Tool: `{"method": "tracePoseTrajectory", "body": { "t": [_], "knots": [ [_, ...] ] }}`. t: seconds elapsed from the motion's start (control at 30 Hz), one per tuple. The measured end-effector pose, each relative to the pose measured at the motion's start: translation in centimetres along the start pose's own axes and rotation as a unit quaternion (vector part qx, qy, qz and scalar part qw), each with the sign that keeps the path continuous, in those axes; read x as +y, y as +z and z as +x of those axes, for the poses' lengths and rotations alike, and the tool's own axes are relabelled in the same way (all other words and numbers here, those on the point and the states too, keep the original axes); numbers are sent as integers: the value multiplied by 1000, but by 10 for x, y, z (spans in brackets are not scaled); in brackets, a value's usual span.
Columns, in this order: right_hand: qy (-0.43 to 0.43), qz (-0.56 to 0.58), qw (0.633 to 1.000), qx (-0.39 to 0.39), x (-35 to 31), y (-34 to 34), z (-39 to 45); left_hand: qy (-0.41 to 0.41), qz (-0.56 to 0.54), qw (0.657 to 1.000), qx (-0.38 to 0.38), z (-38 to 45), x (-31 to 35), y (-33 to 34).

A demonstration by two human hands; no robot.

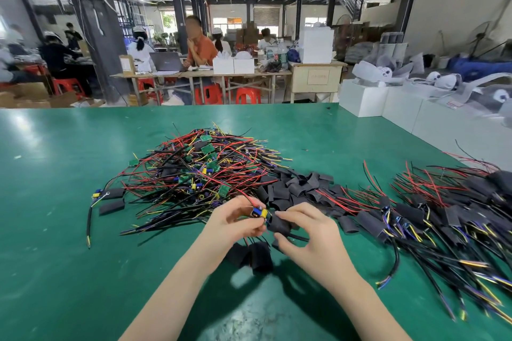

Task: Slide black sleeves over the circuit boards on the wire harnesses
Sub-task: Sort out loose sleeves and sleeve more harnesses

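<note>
My left hand [235,220] pinches a circuit board [260,212] with blue and yellow parts, its red and black wires trailing back to the pile. My right hand [302,232] grips a black sleeve [278,225] right beside the board, the sleeve's mouth touching the board's end. A big heap of bare wire harnesses [199,171] with green boards lies behind my hands. Loose black sleeves [293,188] are heaped to the right of it. Sleeved harnesses [432,216] are piled at the far right.
All of this lies on a green table [55,243]. Two more black sleeves [255,256] lie just under my wrists, and two others [112,201] at the left. White boxes [388,108] line the table's back right edge. People sit at benches in the background.
</note>
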State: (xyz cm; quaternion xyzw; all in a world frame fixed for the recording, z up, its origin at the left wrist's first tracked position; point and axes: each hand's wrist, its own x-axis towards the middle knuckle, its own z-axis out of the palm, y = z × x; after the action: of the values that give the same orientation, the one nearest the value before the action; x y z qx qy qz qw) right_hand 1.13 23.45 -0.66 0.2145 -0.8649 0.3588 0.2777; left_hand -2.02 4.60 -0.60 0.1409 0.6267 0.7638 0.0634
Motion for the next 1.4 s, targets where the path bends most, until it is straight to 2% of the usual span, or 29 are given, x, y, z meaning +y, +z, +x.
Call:
{"method": "tracePoseTrajectory", "body": {
  "t": [0.13, 0.33, 0.57, 0.7, 0.87, 1.0, 1.13, 1.27, 1.4],
  "knots": [
    [9, -3, 1000, 11, 1, -3, 0, -10, -25, 1000, -7, 0, -1, 1],
    [4, 5, 1000, -1, 1, -6, 0, 1, 11, 1000, -20, 0, -1, -4],
    [-7, -13, 1000, -25, 1, -8, 0, -33, -63, 997, 11, 1, 0, -3],
    [1, -10, 1000, -14, 0, -7, 0, -38, -81, 996, 14, 1, 0, -4],
    [18, 8, 1000, -21, 2, -6, 0, -2, 9, 999, -33, -1, 1, -7],
    [21, 0, 999, -29, 2, -4, -1, 5, 73, 997, -5, -1, 0, -5],
    [20, -4, 999, -27, 1, -1, -2, -13, 84, 996, 25, -2, -1, -5],
    [11, 10, 1000, -23, 0, 1, -2, -70, 18, 996, 54, -1, -2, -4],
    [27, 5, 999, -26, 4, 2, -2, -49, 56, 997, 16, -2, -1, -8]
  ]
}}
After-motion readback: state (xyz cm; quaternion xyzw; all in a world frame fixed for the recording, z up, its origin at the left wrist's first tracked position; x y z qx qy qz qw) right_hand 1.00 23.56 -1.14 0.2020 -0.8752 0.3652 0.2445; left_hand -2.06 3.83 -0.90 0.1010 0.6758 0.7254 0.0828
